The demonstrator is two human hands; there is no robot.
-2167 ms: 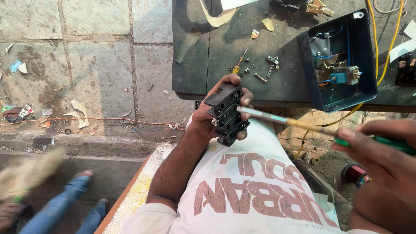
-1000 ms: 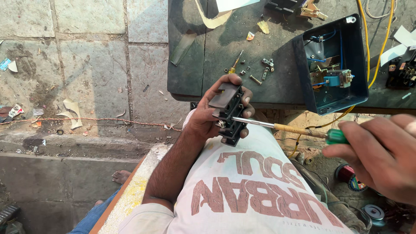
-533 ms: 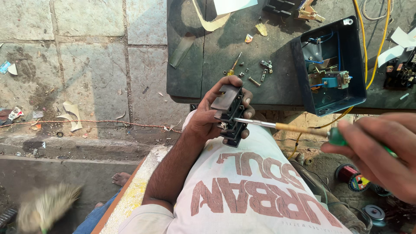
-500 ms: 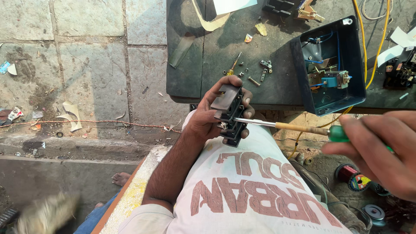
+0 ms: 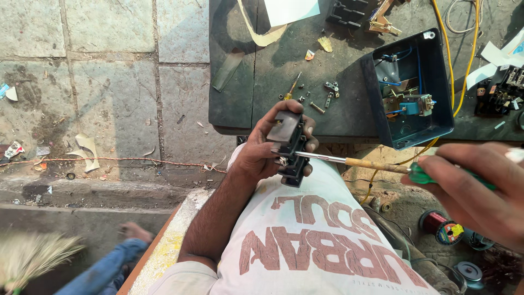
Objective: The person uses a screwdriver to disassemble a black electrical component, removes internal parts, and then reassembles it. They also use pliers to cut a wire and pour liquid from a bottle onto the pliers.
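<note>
Over the lap, just below the near edge of the dark worktable (image 5: 245, 104), left hand (image 5: 261, 155) is clenched around a black switch block (image 5: 290, 143), thumb on top, fingers wrapped behind, block held roughly upright and tilted slightly. Right hand (image 5: 474, 188) grasps a screwdriver (image 5: 371, 163) by its green handle; metal shaft runs nearly level leftward, tip touching the side of the block at mid-height, close to the left fingers. Mid-section of the tool looks yellowish-brown, possibly taped, can't tell. On the table, directly above the block: small yellow-handled screwdriver (image 5: 292, 87) lying diagonally, loose screws and small metal parts (image 5: 326, 97) beside it. Right of those, a blue metal enclosure (image 5: 412, 90) lies open, showing blue wires and a switch mechanism inside; one corner overhangs the table edge. Yellow cable (image 5: 474, 49) runs down past the enclosure's right side. Far top of table: another black component (image 5: 349, 11), white paper sheet (image 5: 292, 10), a curled strip of tape or paper (image 5: 256, 30). Far right edge: more black electrical parts (image 5: 499, 93) and paper scraps. Below the right hand, on the ground: red wire spool (image 5: 439, 226) and a second, greyish spool (image 5: 468, 271) near it. White T-shirt with red lettering (image 5: 322, 240) fills the bottom centre. Left side is stone paving (image 5: 103, 82) with litter and a thin orange string (image 5: 109, 161) across it. Bottom left: another person's leg in blue jeans (image 5: 109, 267) with a bare foot, and a straw broom (image 5: 30, 259), blurred.
</note>
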